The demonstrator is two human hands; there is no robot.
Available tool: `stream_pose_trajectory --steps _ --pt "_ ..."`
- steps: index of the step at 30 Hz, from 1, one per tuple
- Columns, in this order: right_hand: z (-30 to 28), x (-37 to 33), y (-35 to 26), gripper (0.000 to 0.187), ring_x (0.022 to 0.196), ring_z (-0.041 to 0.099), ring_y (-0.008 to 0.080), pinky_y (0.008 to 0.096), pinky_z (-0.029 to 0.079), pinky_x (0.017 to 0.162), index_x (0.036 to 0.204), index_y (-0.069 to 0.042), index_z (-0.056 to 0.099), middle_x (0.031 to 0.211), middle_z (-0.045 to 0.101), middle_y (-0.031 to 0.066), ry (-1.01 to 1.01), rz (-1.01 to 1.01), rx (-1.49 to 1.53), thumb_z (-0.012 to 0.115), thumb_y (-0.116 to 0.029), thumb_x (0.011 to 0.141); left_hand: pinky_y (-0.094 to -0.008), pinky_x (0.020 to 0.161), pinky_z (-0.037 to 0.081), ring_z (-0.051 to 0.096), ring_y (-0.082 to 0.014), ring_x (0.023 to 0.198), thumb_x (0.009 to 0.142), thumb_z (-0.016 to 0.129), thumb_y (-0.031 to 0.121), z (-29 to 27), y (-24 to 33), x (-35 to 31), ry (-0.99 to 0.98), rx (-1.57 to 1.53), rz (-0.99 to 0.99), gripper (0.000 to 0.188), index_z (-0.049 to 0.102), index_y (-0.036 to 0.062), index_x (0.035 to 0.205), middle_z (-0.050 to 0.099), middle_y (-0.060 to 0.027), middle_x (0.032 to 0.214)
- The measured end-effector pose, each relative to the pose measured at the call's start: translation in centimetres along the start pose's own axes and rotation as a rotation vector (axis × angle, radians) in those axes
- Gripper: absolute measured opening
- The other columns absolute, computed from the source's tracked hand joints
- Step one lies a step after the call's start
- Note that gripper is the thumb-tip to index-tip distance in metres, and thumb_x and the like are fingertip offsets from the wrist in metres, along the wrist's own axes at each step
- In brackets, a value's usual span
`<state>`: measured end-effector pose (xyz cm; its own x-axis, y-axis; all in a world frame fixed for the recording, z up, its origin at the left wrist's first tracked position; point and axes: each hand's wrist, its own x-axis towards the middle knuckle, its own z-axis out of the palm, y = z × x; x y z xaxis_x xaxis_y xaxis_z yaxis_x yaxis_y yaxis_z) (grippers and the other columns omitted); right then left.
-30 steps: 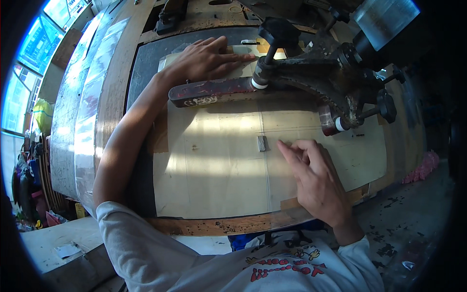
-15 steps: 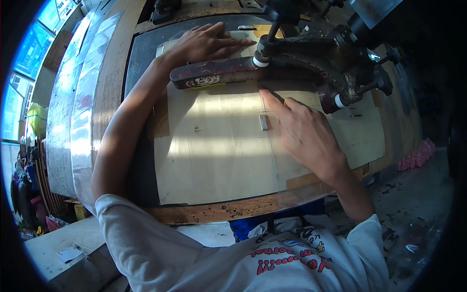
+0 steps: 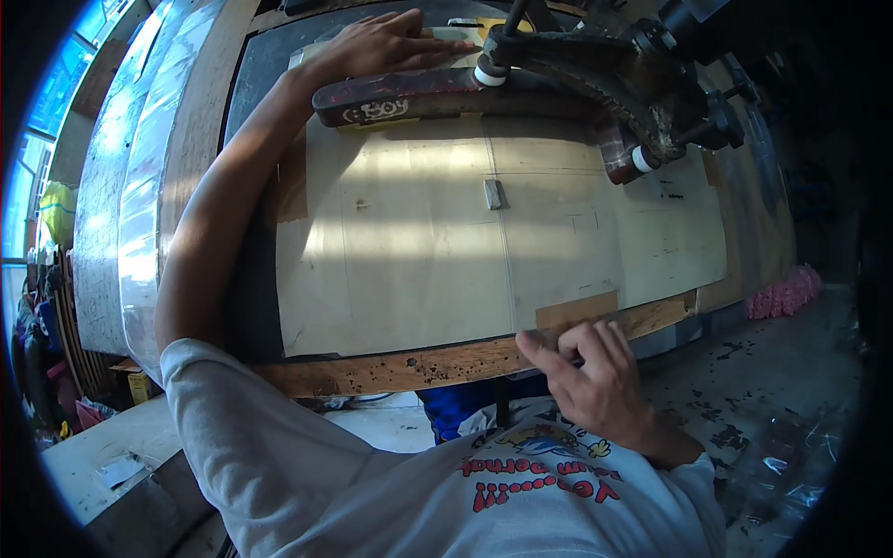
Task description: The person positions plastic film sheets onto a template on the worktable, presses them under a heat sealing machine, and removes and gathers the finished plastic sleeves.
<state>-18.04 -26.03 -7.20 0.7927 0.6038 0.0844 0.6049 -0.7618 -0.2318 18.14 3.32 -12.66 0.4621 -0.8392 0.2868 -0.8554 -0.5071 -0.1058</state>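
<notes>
A large cream sheet with thin pencil lines lies on the dark board, brown tape at its edges. A dark red bar runs across its far part, held by a black metal clamp arm. Beyond the bar, my left hand rests on the sheet's far edge with fingers stretched to the right, holding nothing that I see. My right hand hovers at the near wooden edge, thumb out and other fingers loosely bent, with nothing visible in it. A small grey block sits near the sheet's middle.
The near wooden rail is pitted with dark holes. Plastic-covered boarding flanks the left side. Black knobs stick out from the clamp at right. A pink bundle lies beyond the right edge.
My right hand has drawn back from the bar to the near edge, its pointing finger no longer on the sheet. My left hand stays beyond the bar. The view has shifted slightly.
</notes>
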Motion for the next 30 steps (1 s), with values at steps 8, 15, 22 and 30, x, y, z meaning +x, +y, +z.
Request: stream_pose_trajectory --steps 8,15,22,30 --pt "10.8 -11.3 1.9 0.016 0.076 0.059 0.0212 0.0345 0.050 0.070 0.092 -0.016 0.078 0.083 0.059 0.0038 -0.124 0.038 0.583 0.076 -0.014 0.076 -0.0433 0.068 0.051 0.064 -0.0280 0.081 0.100 0.042 0.051 -2.3 2.0 0.9 -0.060 -0.020 -0.221 0.049 0.045 0.0388 0.147 0.051 -0.0117 0.097" --pt "18.3 -15.3 7.1 0.014 0.084 0.064 0.0278 0.0393 0.053 0.074 0.092 -0.012 0.076 0.091 0.065 0.0090 0.069 0.366 0.422 0.071 -0.011 0.079 -0.0443 0.066 0.053 0.064 -0.0320 0.074 0.096 0.055 0.034 -4.2 3.2 0.1 -0.044 -0.074 -0.240 0.039 0.058 0.0208 0.133 0.055 -0.0137 0.097" --pt "17.2 -12.5 6.7 0.014 0.089 0.067 0.0317 0.0414 0.055 0.076 0.091 -0.014 0.076 0.092 0.068 0.0127 0.060 0.400 0.408 0.072 -0.013 0.078 -0.0390 0.072 0.052 0.066 -0.0311 0.080 0.084 0.057 -0.002 -11.0 -0.3 -1.1 0.160 -0.353 -0.135 0.005 0.060 0.0012 0.087 0.063 -0.0120 0.083" --pt "19.3 -12.6 10.5 0.025 0.096 0.066 0.0362 0.0439 0.053 0.082 0.105 -0.011 0.071 0.104 0.068 0.0180 0.233 0.367 0.438 0.071 -0.013 0.080 -0.0411 0.076 0.052 0.066 -0.0279 0.077 0.093 0.056 0.006 -31.2 12.6 -6.6 -0.316 -0.043 -0.811 0.013 0.068 0.0058 0.097 0.069 -0.0147 0.084"
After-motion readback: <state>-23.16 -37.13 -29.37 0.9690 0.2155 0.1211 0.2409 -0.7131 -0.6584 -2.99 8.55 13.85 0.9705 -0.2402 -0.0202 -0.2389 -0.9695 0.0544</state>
